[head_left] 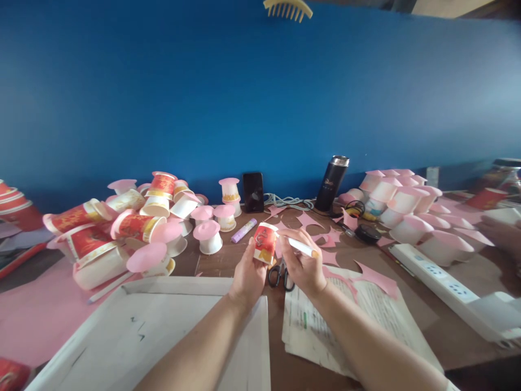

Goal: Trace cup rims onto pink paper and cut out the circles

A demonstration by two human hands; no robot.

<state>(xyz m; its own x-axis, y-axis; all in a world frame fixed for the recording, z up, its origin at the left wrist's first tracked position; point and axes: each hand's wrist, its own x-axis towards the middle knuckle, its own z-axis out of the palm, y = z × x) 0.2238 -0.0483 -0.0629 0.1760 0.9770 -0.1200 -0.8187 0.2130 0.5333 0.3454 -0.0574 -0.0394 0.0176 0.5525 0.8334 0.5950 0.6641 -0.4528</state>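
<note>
Above the table's middle, my left hand (pixel 249 279) is closed round a red-and-white paper cup (pixel 264 243) with a gold patch and a dark printed design. My right hand (pixel 306 269) grips a slim white pen-like stick (pixel 299 247) with a yellowish end; its other end points toward the cup. I cannot tell whether the stick touches the cup. Black-handled scissors (pixel 275 275) lie below the hands, their blades mostly hidden. A purple-and-white glue stick (pixel 244 231) rests just beyond my left hand.
At left are piled paper cups (pixel 138 224) with pink paper discs; more stand at right (pixel 401 198). A phone (pixel 253 193) and black thermos (pixel 331 184) lean against the blue partition. Pink scraps (pixel 328 237), a white box lid (pixel 163 320), printed sheets (pixel 317 326) and a power strip (pixel 439 277) surround my arms.
</note>
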